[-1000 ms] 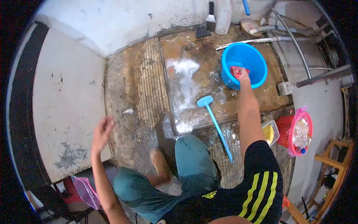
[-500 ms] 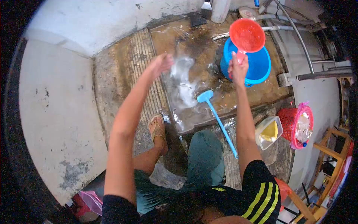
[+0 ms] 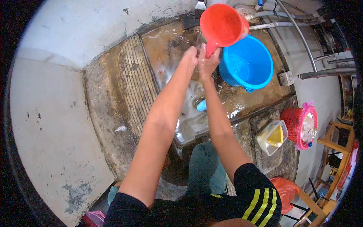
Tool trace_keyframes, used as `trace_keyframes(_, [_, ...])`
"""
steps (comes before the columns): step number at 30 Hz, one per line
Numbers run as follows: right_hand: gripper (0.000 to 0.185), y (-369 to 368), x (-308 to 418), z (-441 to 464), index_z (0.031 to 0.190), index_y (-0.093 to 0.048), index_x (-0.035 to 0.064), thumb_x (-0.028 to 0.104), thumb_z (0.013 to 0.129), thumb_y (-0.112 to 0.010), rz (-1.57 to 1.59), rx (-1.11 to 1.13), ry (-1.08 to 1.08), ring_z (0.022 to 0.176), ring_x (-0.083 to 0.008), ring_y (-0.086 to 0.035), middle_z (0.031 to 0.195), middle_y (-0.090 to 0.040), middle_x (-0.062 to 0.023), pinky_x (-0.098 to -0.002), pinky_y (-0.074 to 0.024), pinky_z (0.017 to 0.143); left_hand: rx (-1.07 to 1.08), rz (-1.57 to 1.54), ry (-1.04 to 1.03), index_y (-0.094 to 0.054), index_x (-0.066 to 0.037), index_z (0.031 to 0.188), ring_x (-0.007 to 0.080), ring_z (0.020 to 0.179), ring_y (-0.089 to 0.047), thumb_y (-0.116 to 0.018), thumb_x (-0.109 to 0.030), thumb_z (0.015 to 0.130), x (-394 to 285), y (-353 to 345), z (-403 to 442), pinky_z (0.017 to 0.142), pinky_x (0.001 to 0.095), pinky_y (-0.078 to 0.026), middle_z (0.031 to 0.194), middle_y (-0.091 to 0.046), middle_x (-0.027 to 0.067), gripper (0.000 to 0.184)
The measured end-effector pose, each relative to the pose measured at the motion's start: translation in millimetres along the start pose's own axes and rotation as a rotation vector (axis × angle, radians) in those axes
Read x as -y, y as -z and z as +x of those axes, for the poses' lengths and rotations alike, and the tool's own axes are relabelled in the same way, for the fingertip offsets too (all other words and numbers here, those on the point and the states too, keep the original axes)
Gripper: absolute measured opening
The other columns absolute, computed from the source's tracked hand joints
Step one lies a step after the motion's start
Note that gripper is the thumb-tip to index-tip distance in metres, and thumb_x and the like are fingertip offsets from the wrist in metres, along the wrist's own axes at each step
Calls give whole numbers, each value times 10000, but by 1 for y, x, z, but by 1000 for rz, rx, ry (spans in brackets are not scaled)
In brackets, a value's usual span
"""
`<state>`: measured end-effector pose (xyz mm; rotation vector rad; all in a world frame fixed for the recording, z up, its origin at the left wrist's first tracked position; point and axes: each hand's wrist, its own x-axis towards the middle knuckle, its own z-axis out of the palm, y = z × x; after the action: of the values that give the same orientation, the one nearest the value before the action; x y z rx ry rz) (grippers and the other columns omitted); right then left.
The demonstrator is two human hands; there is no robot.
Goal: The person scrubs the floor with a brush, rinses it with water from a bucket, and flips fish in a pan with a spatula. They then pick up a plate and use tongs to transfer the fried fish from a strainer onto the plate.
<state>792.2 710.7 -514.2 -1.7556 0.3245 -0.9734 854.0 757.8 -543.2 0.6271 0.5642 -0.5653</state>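
Evidently, the right hand (image 3: 208, 63) is closed around the handle of a red dipper (image 3: 220, 24), whose bowl is above the wet floor (image 3: 242, 104), up and to the left of a blue bucket (image 3: 227, 71) in the view. Just beside it is the left hand (image 3: 190, 56), its fingers bunched; whether it touches the other hand or grips anything, one cannot tell. Between the forearms shows the light-blue head of a tool (image 3: 201, 105), the right forearm standing in the way of the rest. Further right, a clear tub (image 3: 261, 143) with a yellow piece (image 3: 276, 135) inside sits near a red basket (image 3: 290, 120), and an orange bag (image 3: 283, 191) lies lower down, beside a wooden frame (image 3: 336, 151). Pale pipes (image 3: 278, 25) run along the far right side. Underfoot, the floor is brown and stained, with whitish suds and a ridged strip (image 3: 136, 72), bounded by a scuffed white wall (image 3: 94, 26).
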Motion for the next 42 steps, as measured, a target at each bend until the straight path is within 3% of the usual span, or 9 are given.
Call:
trace_keyframes(3, [323,4,8,-15,941,-472,32,299,802,-589,41,92,-175,706,-347,-589,806,-604,-174,-404,-449,653,298,278,-83,-524,27,1048,233,830,-574,-322,-179,908,-7,66,59,730,357,-504,896,-587,131,321])
trace_keyframes(6, [296,-3,-19,-23,961,-477,43,320,858,-505,-40,104,-132,655,-306,-593,748,-611,-131,-390,-454,618,-7,243,-98,-595,-40,924,125,491,-429,-337,-191,894,-9,31,-1,419,238,-341,537,-347,-41,301])
trace_keyframes(11, [380,13,7,-21,1015,-490,17,354,912,-349,18,157,-184,694,-376,-592,766,-596,-207,-441,-445,636,471,419,105,-528,1,1073,143,823,-552,-403,-327,861,-24,3,-64,740,297,-451,950,-605,65,410])
trace_keyframes(15, [401,19,2,-36,959,-526,-21,321,916,-320,-26,219,-199,714,-412,-576,777,-587,-252,-455,-436,684,405,652,7,-517,21,1044,183,857,-584,-469,-264,857,-13,-5,-75,800,335,-468,1043,-591,138,344])
trace_keyframes(22, [159,111,-20,-55,878,-540,44,173,855,-452,-341,637,13,618,-392,-553,591,-533,-210,-447,-416,565,251,1174,-216,-514,-10,866,144,591,-549,-512,-284,858,-2,-3,-95,547,280,-476,719,-538,52,274])
trace_keyframes(25, [305,193,-12,-82,1060,-467,76,99,763,-532,-213,703,-372,659,-377,-562,724,-567,-186,-448,-438,581,178,1418,-217,-498,-63,757,71,462,-455,-507,-374,854,6,-1,-95,404,255,-391,644,-477,7,326])
trace_keyframes(29, [311,318,-43,-158,1036,-529,68,119,732,-562,-634,604,-127,767,-359,-565,885,-585,-166,-440,-460,648,201,1791,-355,-488,29,847,257,591,-566,-497,-302,856,19,-38,-110,531,374,-430,717,-556,170,331])
trace_keyframes(34, [239,436,-49,-207,904,-593,51,227,741,-596,-615,536,-724,831,-359,-540,869,-583,-176,-433,-427,738,340,2059,-747,-478,56,825,450,824,-510,-496,-347,837,51,-78,-110,703,461,-385,813,-555,275,404])
trace_keyframes(42, [305,454,-53,-205,928,-578,153,290,672,-669,-1154,842,-496,913,-268,-533,887,-585,-88,-449,-340,801,462,1326,-16,-495,-47,829,70,452,-396,-518,-253,853,88,-117,-156,430,248,-343,633,-471,-10,209])
